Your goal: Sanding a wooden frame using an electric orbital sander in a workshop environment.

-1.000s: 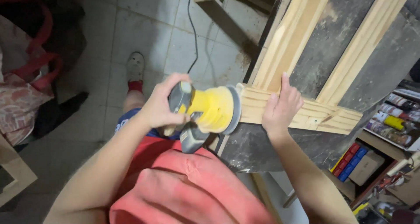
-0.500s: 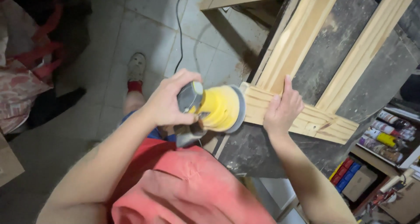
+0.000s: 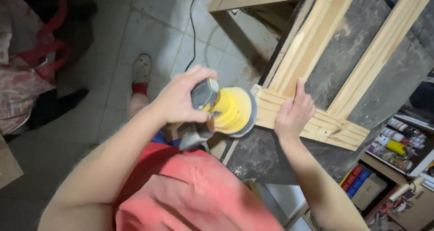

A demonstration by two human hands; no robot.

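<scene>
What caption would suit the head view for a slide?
Left hand presses a yellow sander against the end of a pale wooden frame, while the right hand rests flat on it.

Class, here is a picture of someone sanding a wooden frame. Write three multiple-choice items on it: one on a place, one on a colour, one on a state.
1. Where does the right hand rest?
A. flat on the wooden frame
B. on the floor
C. on the spray cans

2. What colour is the body of the sander?
A. blue
B. yellow
C. white

3. How does the left hand stand to the sander?
A. apart from it
B. closed around its top
C. holding only its cable

Answers:
1. A, the palm and fingers lie on the frame's lower rail.
2. B, the housing above the pad is yellow, with a grey cap.
3. B, the fingers wrap its top as the pad meets the frame's end.
</scene>
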